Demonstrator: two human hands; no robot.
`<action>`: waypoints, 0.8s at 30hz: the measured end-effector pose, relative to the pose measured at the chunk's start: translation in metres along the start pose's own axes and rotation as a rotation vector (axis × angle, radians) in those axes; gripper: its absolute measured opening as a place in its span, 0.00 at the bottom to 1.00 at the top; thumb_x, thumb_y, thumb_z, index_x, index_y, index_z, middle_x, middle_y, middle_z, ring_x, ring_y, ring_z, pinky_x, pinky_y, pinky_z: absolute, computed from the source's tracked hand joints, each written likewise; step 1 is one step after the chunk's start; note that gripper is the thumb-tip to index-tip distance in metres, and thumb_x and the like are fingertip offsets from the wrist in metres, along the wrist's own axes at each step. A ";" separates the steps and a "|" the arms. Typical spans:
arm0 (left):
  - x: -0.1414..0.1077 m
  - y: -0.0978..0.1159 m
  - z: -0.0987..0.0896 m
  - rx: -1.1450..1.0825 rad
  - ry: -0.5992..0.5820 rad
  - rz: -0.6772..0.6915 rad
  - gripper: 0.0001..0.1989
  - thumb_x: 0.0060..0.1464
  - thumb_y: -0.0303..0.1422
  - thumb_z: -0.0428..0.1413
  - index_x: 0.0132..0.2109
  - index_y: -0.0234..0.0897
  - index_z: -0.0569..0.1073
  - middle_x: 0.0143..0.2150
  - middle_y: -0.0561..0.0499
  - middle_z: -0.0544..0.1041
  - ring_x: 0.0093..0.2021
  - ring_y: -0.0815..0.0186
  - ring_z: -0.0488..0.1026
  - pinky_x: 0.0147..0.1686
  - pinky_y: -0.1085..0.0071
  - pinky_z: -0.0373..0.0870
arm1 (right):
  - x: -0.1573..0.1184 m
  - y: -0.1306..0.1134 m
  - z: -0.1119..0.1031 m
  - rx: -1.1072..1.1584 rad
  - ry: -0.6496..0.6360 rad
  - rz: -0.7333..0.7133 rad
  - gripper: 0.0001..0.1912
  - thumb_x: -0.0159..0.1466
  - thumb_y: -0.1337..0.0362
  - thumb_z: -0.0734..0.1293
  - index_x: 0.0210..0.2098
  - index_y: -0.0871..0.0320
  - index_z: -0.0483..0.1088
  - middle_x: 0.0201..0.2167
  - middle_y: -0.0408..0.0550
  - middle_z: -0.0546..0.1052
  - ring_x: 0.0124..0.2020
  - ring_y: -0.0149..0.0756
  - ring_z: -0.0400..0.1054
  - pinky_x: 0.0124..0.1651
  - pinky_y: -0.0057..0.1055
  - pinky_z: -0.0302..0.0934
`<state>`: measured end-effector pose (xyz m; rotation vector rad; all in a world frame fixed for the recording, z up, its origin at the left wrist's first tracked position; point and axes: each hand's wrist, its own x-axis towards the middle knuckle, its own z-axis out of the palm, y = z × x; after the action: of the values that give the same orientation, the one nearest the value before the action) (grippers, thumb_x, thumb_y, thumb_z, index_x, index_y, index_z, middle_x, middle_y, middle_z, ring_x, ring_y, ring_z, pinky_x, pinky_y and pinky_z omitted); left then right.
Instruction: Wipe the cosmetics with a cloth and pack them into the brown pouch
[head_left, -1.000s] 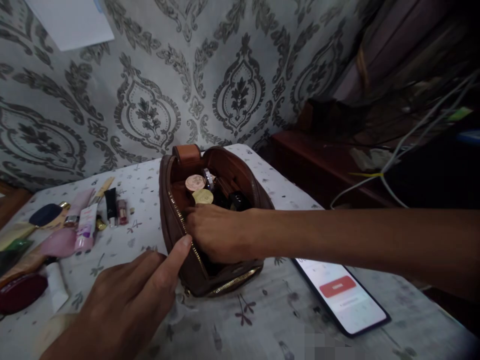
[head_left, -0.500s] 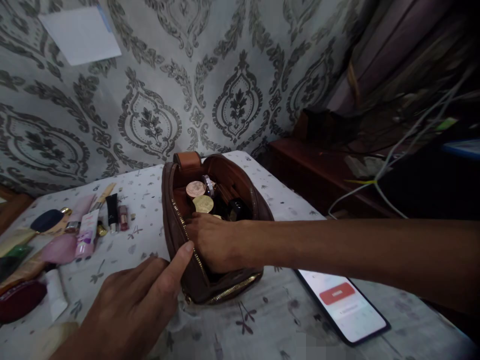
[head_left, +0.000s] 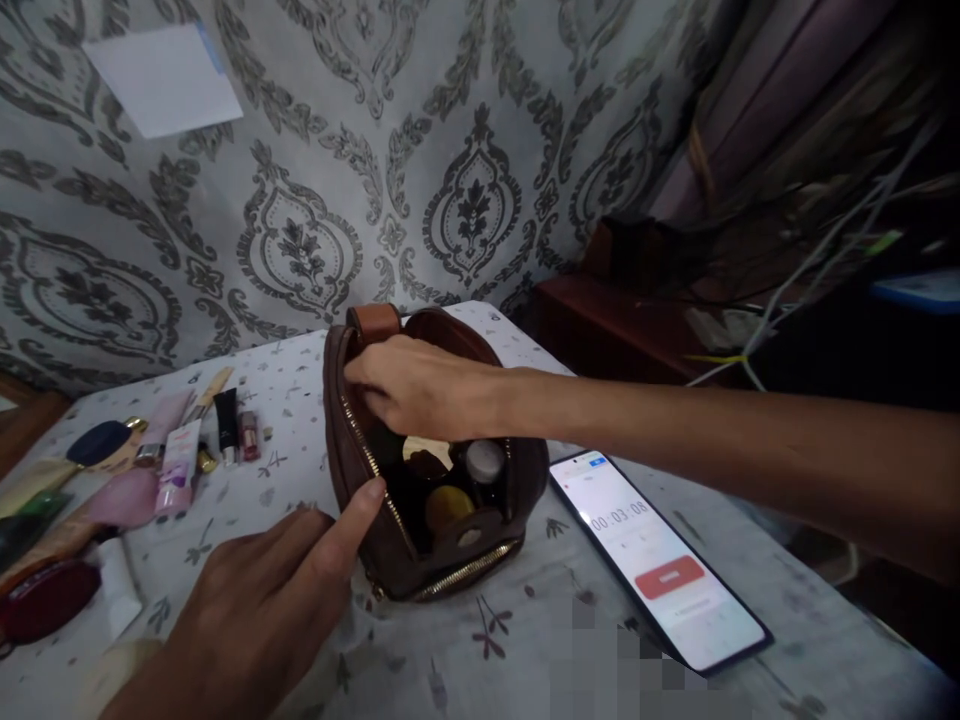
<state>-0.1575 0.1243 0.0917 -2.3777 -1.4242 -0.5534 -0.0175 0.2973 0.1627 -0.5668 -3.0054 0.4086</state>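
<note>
A brown makeup bag stands unzipped on the patterned cloth, with a gold zip along its rim. Its near half holds a gold round item, a grey-capped container and a pale round compact. My right hand reaches in from the right at the far half of the bag, fingers bent downward. Its fingertips are hidden, so what they touch does not show. My left hand is at the bag's near left side, one digit pressed on the zipped rim and the other fingers curled.
Cosmetics lie at the left: a white-and-pink tube, a black tube, a pink sponge-like item and a dark red oval item. A phone showing a timer lies right of the bag. Cables hang farther right.
My right hand has moved from the near part of the bag to its far part, uncovering the items at the near end. My left hand stays at the rim.
</note>
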 end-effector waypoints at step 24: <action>-0.014 0.001 0.006 0.039 -0.095 -0.115 0.29 0.66 0.29 0.40 0.71 0.44 0.42 0.38 0.50 0.80 0.32 0.70 0.78 0.28 0.78 0.74 | 0.005 0.003 0.021 -0.125 -0.231 -0.172 0.10 0.57 0.74 0.65 0.38 0.67 0.73 0.38 0.56 0.78 0.39 0.42 0.72 0.35 0.32 0.62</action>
<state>-0.1621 0.1156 0.0798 -2.3312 -1.6052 -0.4410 -0.0231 0.2960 0.1414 -0.2805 -3.2852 0.2947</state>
